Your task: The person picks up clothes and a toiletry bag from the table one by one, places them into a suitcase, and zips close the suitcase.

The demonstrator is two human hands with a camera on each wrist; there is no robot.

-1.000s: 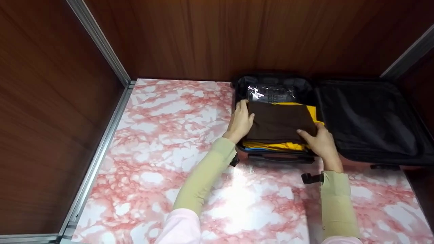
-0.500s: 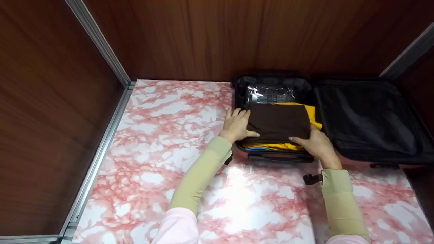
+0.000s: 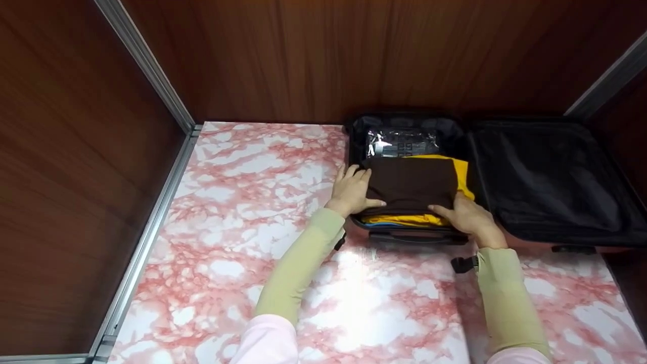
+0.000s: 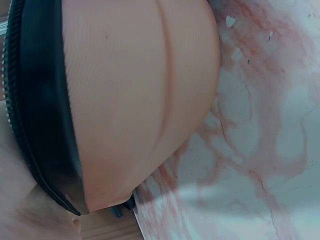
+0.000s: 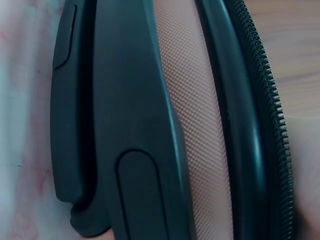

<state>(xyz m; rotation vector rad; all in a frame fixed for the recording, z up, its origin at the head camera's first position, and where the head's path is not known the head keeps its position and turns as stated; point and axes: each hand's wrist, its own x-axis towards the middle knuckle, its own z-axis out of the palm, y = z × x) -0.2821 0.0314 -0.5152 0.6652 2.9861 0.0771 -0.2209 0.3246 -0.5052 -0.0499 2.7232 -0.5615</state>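
A folded dark brown garment [image 3: 412, 184] lies on yellow cloth [image 3: 462, 169] inside the left half of an open suitcase [image 3: 415, 235]. My left hand [image 3: 351, 192] reaches over the suitcase's left rim, fingers spread at the garment's left edge, thumb stretched along its top. At the opposite side, my right hand [image 3: 470, 216] holds the garment's near right corner, thumb on top and the other fingers mostly hidden down its side. The left wrist view shows the pinkish outer shell [image 4: 125, 100]. A black carry handle [image 5: 130, 100] fills much of the right wrist view.
A shiny clear-wrapped package [image 3: 404, 142] sits at the back of the same half. The suitcase's black-lined lid [image 3: 551, 177] lies opened flat to the right. Wood-grain panels [image 3: 328, 60] stand behind and beside the marbled pink-and-white table [image 3: 242, 202].
My left hand has come nearer along the garment's left edge, its thumb now on top. My right hand has shifted left, pushing the garment's right edge inward.
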